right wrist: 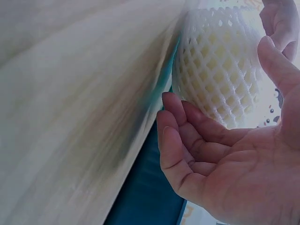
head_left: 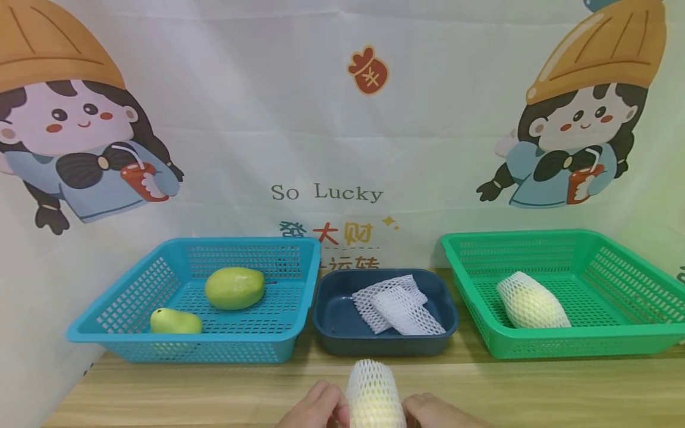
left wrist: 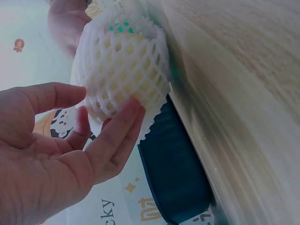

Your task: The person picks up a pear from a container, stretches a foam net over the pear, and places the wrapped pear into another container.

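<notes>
At the bottom middle of the head view is a pale yellow fruit [head_left: 376, 395] in a white foam net sleeve, held between both hands. My left hand [head_left: 317, 406] grips its left side; the left wrist view shows thumb and fingertips on the net of the wrapped fruit [left wrist: 124, 70]. From the other side my right hand [head_left: 436, 410] holds it. In the right wrist view, the right thumb lies along the net and the curled fingers [right wrist: 174, 157] are below and beside it. The net's top end stands past the fruit.
Behind the hands stands a dark blue tray [head_left: 385, 346] with white foam nets [head_left: 409, 312]. At left, a blue basket [head_left: 187, 337] holds a large green fruit [head_left: 235, 288] and a smaller one [head_left: 175, 321]. A green basket [head_left: 588, 333] at right holds another netted fruit [head_left: 532, 303].
</notes>
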The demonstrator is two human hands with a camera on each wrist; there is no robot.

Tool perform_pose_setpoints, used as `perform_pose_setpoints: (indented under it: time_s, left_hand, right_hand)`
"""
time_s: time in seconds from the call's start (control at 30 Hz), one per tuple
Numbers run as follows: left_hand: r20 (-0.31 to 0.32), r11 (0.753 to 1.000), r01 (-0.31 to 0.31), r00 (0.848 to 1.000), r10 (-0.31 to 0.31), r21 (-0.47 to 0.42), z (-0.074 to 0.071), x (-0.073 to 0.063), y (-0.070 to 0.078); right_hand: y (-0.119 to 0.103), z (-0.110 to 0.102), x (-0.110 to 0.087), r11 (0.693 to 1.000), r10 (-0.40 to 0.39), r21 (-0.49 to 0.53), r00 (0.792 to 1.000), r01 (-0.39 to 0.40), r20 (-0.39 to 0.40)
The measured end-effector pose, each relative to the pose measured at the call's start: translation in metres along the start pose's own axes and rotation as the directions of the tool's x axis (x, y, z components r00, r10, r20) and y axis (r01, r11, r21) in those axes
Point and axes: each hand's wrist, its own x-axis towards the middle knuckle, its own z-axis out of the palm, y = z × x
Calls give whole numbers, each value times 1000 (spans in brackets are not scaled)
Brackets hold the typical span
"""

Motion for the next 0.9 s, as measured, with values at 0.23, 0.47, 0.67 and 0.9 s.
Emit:
perform_pose_setpoints:
  time_s: [0.23,0.47,0.67,0.9]
  left_hand:
    - [-9,973,-38,999,37,-228,-5,4,-1]
    - [-51,874,3,998,-32,-487,-9,2,8]
    - [-28,809,12,999,-34,-588,-14,1,7]
    - [-30,788,-50,999,41,-614,-15,3,2]
  right_hand:
    - [-3,-13,-7,942,56,331,998,-48,-14]
    - [-11,-15,-7,798,-70,585,987,143,-146]
    - [-24,-19,-12,584,-79,794,985,172,-156]
    - [-27,-22,-14,601,-32,787,988,138,-150]
